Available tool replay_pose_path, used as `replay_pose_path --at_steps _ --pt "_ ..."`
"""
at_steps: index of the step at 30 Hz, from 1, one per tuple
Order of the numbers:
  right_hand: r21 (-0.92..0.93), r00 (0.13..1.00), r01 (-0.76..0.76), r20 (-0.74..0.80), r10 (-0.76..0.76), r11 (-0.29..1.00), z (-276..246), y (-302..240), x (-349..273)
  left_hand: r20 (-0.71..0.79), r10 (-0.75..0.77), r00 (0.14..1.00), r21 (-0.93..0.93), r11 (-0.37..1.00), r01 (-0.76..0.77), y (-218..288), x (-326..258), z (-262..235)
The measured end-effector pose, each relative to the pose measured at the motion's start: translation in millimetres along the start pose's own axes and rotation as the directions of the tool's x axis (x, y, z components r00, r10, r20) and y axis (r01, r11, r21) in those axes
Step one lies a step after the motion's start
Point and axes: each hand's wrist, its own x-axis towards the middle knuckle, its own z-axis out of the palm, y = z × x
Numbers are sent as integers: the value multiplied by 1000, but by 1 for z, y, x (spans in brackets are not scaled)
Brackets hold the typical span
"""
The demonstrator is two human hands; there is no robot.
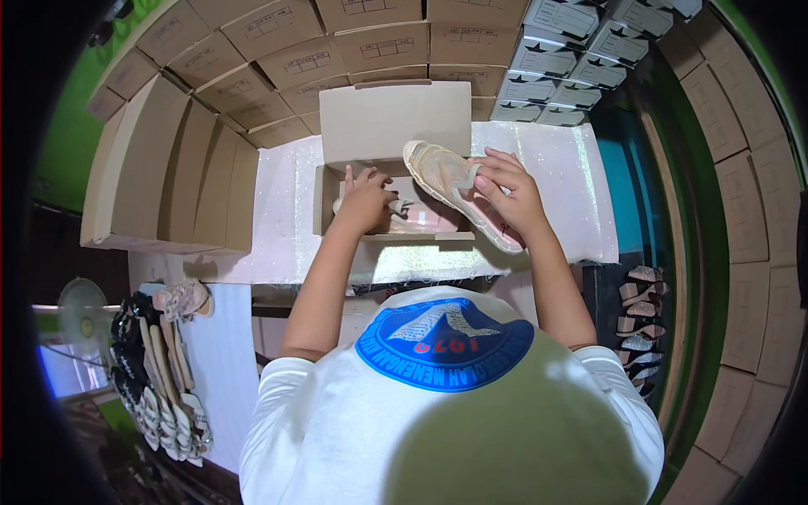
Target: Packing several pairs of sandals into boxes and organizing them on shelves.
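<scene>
An open cardboard shoe box (pixel 323 200) lies on a glittery white table (pixel 282 210), its lid (pixel 396 118) standing up behind it. My left hand (pixel 364 200) reaches into the box and presses on a pinkish sandal (pixel 421 219) lying inside. My right hand (pixel 509 195) grips a second sandal (pixel 446 181) with a beige sole, held tilted over the box's right side, its sole facing up.
Stacks of brown cardboard boxes (pixel 168 160) stand left and behind; grey-white boxes (pixel 572 50) are stacked at the back right. More brown boxes (pixel 749 210) line the right wall. Sandals lie on the floor at lower left (pixel 160 370) and at right (pixel 641 324).
</scene>
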Motion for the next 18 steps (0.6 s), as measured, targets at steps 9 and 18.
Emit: replay_pose_path --at_steps 9,18 --pt "-166 991 -17 128 39 986 12 -2 -4 279 -144 949 -59 984 167 12 -15 -21" --pt "-665 942 -194 80 327 722 31 -16 -39 222 -252 942 -118 952 282 7 -26 -24"
